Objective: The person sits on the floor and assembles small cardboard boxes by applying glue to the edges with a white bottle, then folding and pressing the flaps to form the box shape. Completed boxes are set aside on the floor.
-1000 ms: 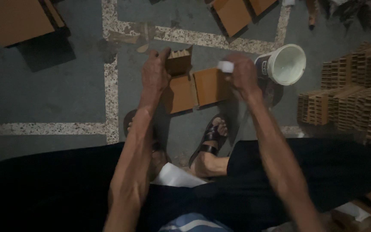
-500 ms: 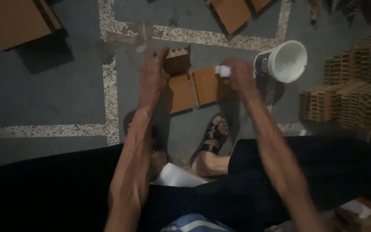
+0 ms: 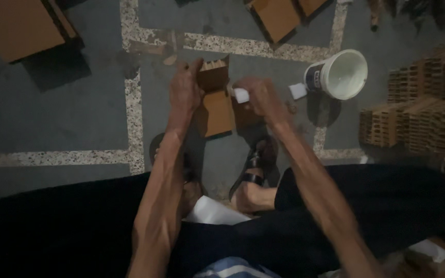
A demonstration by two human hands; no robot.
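The left hand [image 3: 184, 92] grips a small brown box [image 3: 213, 77], held above the floor [image 3: 78, 118] in front of the knees. The right hand [image 3: 261, 98] is clenched around a white stick [image 3: 241, 94], its tip just beside the box. A flat board [image 3: 217, 113] lies beneath. A white bucket [image 3: 342, 74] stands to the right, near stacked wooden pieces [image 3: 423, 113].

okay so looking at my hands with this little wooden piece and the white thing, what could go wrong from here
1. The left hand grips the small wooden piece only at its edge; pressure from the white object in the right hand might make it slip.
2. The open white bucket stands close beside the right hand; a wide elbow swing could tip it.
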